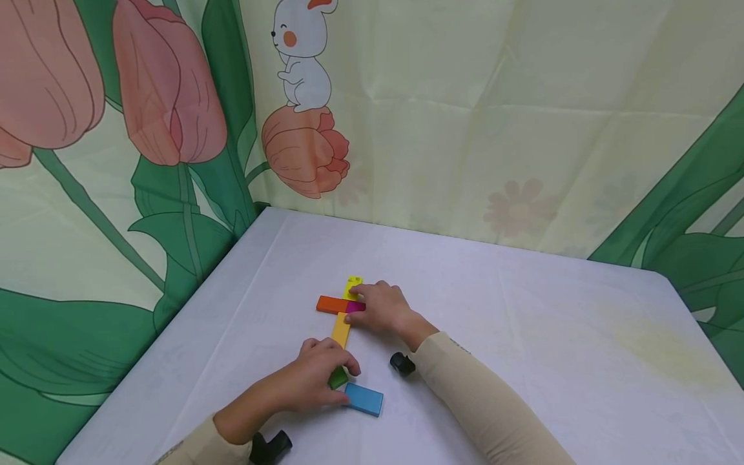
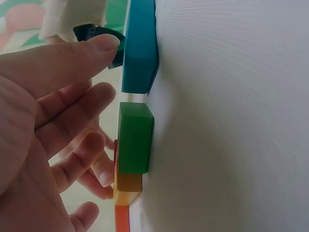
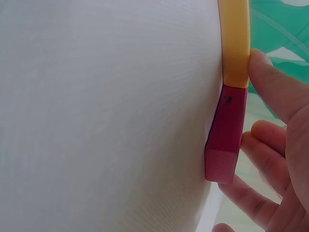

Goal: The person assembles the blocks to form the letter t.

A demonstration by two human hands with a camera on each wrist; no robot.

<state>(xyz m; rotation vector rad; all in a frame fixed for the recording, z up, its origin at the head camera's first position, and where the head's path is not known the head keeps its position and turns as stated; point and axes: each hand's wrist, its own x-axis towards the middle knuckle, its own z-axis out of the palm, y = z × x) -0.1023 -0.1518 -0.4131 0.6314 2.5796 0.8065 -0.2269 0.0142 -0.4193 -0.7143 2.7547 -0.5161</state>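
Observation:
Flat coloured blocks lie end to end and crosswise on the table. My right hand (image 1: 383,308) reaches over the magenta block (image 3: 227,123); its thumb touches the light orange block (image 3: 235,43) and its fingertips lie along the magenta one. The yellow block (image 1: 351,281) extends beyond, and the red-orange block (image 1: 330,304) points left. My left hand (image 1: 310,378) hovers over the near end, partly covering the green block (image 2: 136,137). Its thumb tip is right at the blue block (image 1: 365,400), which sits at an angle, a small gap from the green one. No block is gripped.
The blocks rest on a white-covered table (image 1: 552,361). Black wrist devices show beside the right forearm (image 1: 402,364) and under the left wrist (image 1: 271,447). Behind the table hangs a cloth backdrop (image 1: 436,116) printed with tulips and a rabbit.

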